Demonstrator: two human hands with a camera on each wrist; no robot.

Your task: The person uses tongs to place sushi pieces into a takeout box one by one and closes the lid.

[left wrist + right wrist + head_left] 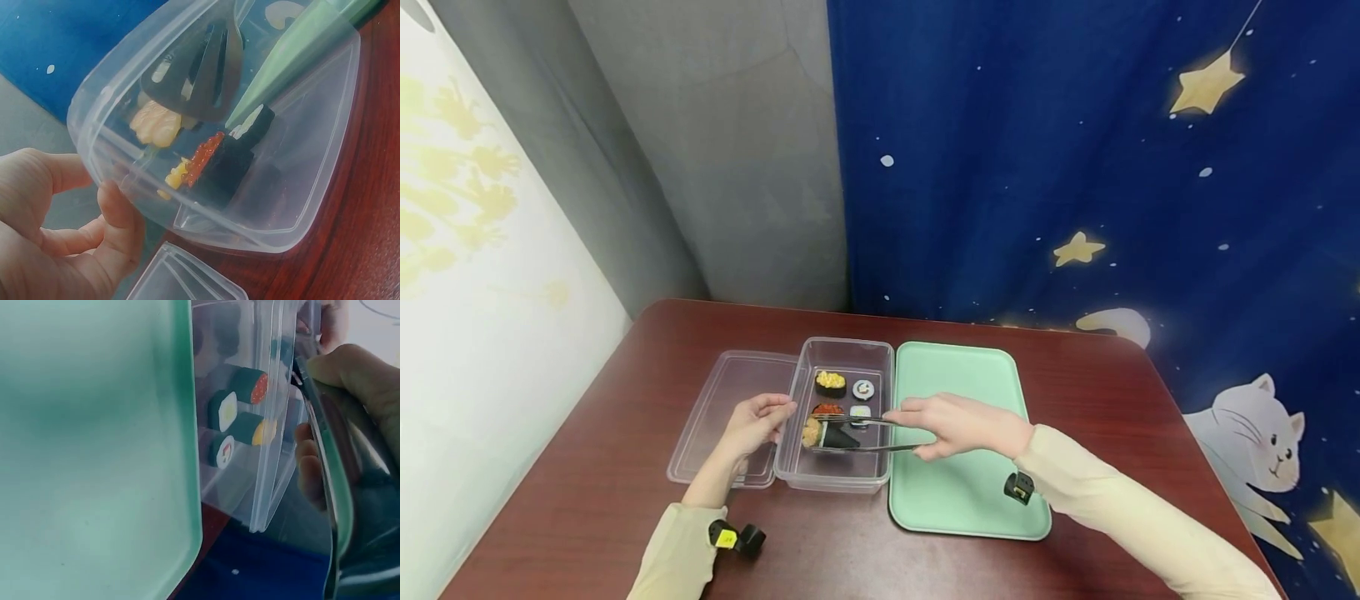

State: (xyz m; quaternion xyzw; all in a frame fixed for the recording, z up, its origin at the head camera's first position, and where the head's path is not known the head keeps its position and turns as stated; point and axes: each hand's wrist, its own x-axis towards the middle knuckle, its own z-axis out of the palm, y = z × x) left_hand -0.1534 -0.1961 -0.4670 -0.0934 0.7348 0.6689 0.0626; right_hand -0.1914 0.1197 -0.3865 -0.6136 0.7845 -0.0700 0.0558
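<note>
My left hand (758,427) pinches the left rim of a clear plastic container (880,479). My right hand (958,425) holds dark metal tongs (880,448) from the right, reaching down into the container. The tongs' tips lie on either side of a cone-shaped hand roll (838,437) with an orange-yellow top; whether they grip it I cannot tell. A slotted tong head (197,75) shows in the left wrist view. Beyond the hand roll sit a corn-topped sushi (831,384), a red roe sushi (827,409), a round roll (862,389) and a white-topped roll (861,412).
A light green tray (958,367) stands against the container's right side. To the left, a clear lid (707,425) lies flat, partly beneath my left hand. All rest on a dark red wooden table (820,550), with curtains (925,167) behind it.
</note>
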